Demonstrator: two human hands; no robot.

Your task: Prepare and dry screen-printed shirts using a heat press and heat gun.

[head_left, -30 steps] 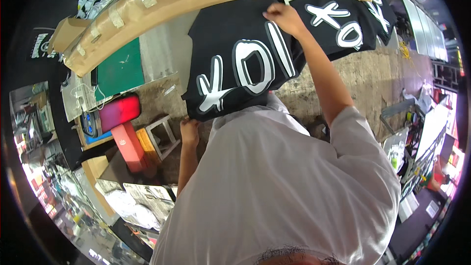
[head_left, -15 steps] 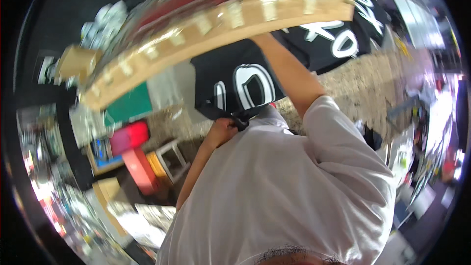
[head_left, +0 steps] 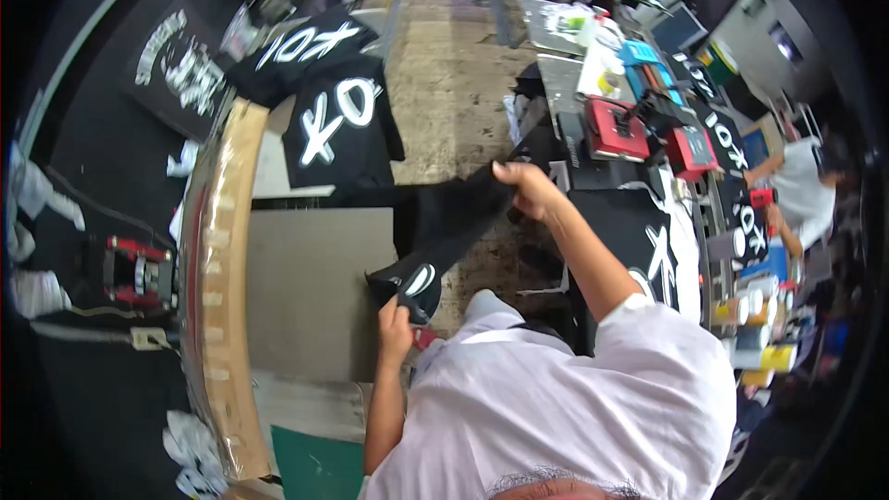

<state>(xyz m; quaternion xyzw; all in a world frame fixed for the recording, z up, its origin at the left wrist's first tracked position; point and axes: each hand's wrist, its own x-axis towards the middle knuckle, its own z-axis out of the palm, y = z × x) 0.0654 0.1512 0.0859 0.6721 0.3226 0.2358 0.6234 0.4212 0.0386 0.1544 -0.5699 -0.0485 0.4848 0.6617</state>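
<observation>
A black T-shirt (head_left: 454,218) with a white print hangs stretched between my hands, off the right side of a flat grey board (head_left: 319,287). My left hand (head_left: 396,329) pinches its near corner, next to the white print, by the board's right edge. Farther off and to the right, my right hand (head_left: 530,190) grips the other end, thumb on top. The cloth droops between them, and part of it trails left behind the board. Beyond the board lies another black T-shirt (head_left: 375,143) with large white lettering.
A long tan wooden beam (head_left: 222,296) runs along the left. At right, a bench carries a red machine (head_left: 616,130) and a black printed shirt (head_left: 611,218). A co-worker (head_left: 801,185) at far right holds a red tool (head_left: 763,197). A green sheet (head_left: 317,465) lies near left.
My view has turned to the right. The black T-shirt has come off the board and now hangs between my hands; my right hand has swung right with it.
</observation>
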